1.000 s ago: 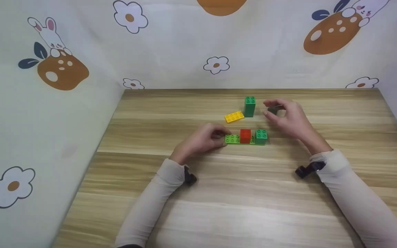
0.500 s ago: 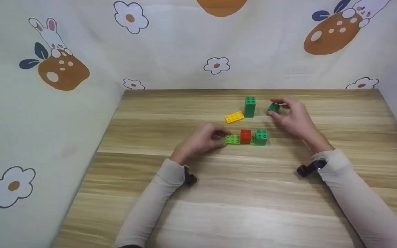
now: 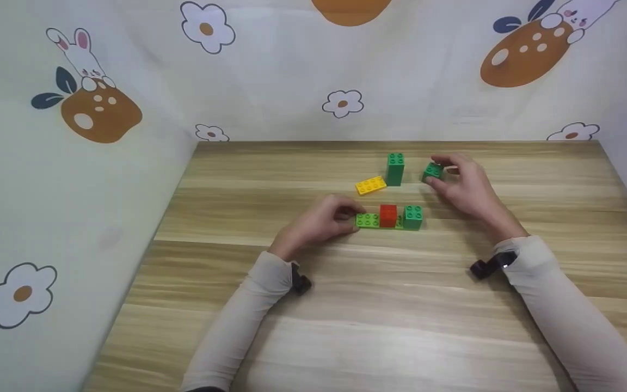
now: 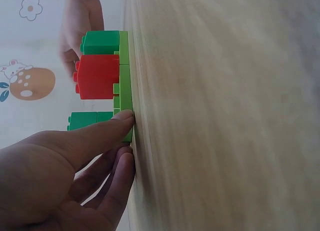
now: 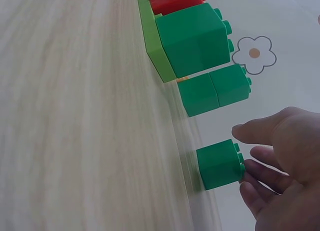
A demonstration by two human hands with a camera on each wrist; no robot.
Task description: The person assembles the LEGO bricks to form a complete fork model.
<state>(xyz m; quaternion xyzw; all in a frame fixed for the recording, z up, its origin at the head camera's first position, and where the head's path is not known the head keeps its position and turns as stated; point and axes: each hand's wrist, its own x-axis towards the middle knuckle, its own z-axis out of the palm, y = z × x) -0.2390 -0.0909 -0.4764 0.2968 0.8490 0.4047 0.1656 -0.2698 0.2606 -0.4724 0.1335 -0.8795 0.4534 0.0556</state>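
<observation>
My left hand [image 3: 327,218] pinches the left end of a light green studded plate [image 3: 367,220] between thumb and fingers, low against the table. On that plate stand a red brick [image 3: 388,216] and, at its right end, a green brick [image 3: 412,218]. My right hand [image 3: 463,185] is around a separate green brick [image 5: 220,163] at the back right. In the right wrist view this brick sits on the table, studs up. There the thumb [image 5: 260,129] is apart from it, while the loosely bent fingers lie close by its studded top.
Behind the plate rises a tower of two stacked green bricks [image 3: 394,173]. A yellow studded plate [image 3: 370,185] lies at the tower's left. The wooden table [image 3: 368,305] ends at a patterned wall covering [image 3: 270,81].
My right hand has shifted slightly right, and the separate green brick, mostly shaded and covered by the hand before, now shows with its studs up. The left hand and plate stay put.
</observation>
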